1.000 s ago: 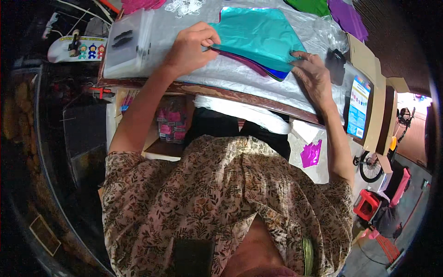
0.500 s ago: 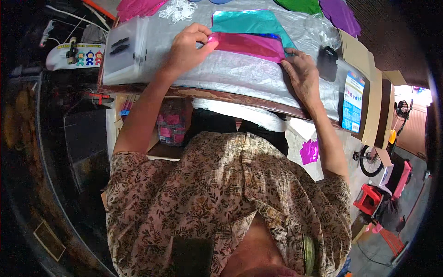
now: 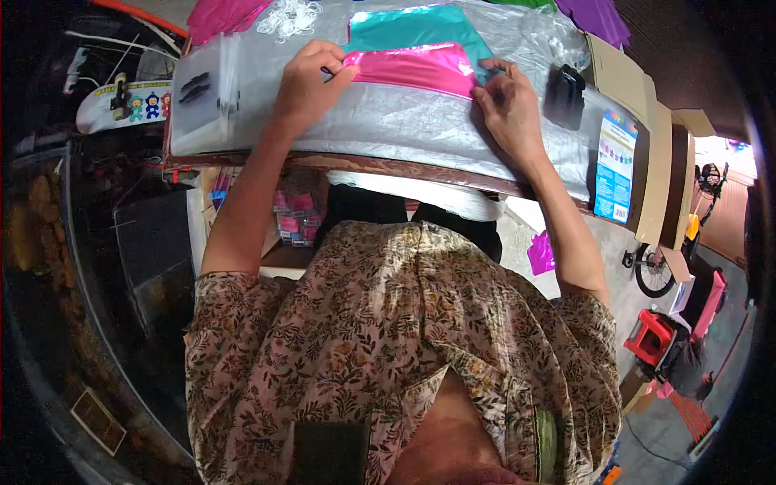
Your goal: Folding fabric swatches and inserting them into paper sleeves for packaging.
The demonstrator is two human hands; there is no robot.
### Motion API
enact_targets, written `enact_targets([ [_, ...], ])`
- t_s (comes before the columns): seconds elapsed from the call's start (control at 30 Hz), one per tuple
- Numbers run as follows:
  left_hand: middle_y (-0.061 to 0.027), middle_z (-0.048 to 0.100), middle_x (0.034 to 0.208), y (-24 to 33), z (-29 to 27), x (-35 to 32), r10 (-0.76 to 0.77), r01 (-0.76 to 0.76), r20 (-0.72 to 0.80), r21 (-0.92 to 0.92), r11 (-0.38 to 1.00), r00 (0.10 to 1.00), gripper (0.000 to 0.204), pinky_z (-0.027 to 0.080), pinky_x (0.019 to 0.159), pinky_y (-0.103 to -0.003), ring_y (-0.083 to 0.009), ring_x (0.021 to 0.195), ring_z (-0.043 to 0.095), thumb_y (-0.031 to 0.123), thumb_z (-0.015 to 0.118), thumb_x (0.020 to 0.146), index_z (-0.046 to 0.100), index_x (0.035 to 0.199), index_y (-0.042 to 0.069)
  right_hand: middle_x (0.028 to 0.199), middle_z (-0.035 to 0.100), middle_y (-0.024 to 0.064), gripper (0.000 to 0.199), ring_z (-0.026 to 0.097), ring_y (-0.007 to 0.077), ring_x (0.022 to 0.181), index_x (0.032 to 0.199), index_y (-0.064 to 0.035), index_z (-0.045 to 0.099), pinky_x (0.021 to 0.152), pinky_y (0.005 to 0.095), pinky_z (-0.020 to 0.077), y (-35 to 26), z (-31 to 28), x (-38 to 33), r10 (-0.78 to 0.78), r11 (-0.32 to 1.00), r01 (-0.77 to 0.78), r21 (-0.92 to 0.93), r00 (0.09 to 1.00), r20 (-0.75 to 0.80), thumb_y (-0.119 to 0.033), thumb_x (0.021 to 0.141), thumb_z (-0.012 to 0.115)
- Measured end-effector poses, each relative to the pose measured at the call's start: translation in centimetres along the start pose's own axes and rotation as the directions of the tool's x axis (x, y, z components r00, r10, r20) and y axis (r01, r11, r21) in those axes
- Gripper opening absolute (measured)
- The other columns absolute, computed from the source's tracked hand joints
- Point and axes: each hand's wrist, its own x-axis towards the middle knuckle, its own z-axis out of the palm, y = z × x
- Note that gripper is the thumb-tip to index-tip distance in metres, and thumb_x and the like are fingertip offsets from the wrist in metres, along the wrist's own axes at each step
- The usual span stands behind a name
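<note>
A shiny pink foil sheet [image 3: 412, 66] stretches across the table in front of me, overlapping a flat teal foil sheet [image 3: 412, 31] behind it. My left hand [image 3: 311, 87] pinches the pink foil's left end between thumb and fingers. At the other end, my right hand [image 3: 511, 105] has its thumb and fingertips closed on the right corner, where pink and teal meet; whether both layers are in the grip I cannot tell. Both forearms reach over the table's front edge.
A silver covering [image 3: 388, 129] lies over the table. Clear plastic bags [image 3: 206, 121] are at left, white string [image 3: 287, 20] and pink foils [image 3: 222, 16] behind. Rightward stand a black object [image 3: 566, 97], purple foils [image 3: 594, 18], a printed blue-and-white package [image 3: 617, 166] and an open cardboard box [image 3: 647, 162].
The pink foil's near edge has moved up, and its face now looks bright pink instead of dark red. Both hands keep hold of its ends; the whole view has shifted slightly.
</note>
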Motion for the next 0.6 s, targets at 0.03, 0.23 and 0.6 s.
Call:
enact_targets([
  [0.03,-0.0105,0.07,0.099,-0.4,-0.1,0.0,0.0,0.0,0.003,0.0,1.0,1.0,0.023,0.054,0.074,-0.032,-0.0221,0.083,0.068,0.014,0.081,0.081,0.064,0.079,-0.001,0.126,0.064,0.0124,0.017,0.06,0.0276,0.106,0.084,0.0029,0.067,0.093,0.0412,0.0447,0.0,0.2,0.2,-0.012,1.0,0.012,-0.021,1.0,0.002,-0.012,0.086,0.074],
  [0.23,-0.0113,0.069,0.102,-2.9,-0.9,0.1,0.036,-0.036,0.041,0.003,0.999,0.999,0.025,0.054,0.081,-0.033,-0.0227,0.089,0.068,0.017,0.081,0.083,0.062,0.079,0.0,0.132,0.061,0.0116,0.026,0.059,0.0289,0.114,0.102,-0.0026,0.07,0.099,0.0415,0.0438,-2.9,1.8,0.4,-0.093,0.925,0.046,-0.378,0.99,-0.107,-0.02,0.083,0.077],
  [0.6,-0.0099,0.069,0.105,-2.5,-1.5,1.4,0.001,-0.001,0.011,0.031,1.0,1.0,0.021,0.052,0.083,-0.032,-0.0212,0.093,0.065,0.019,0.08,0.081,0.067,0.085,0.003,0.157,0.04,0.0124,0.059,0.039,0.0267,0.145,0.151,-0.0073,0.041,0.124,0.0444,0.0235,-2.2,4.2,1.8,-0.51,0.643,0.557,-0.526,0.823,0.249,-0.004,0.093,0.052],
])
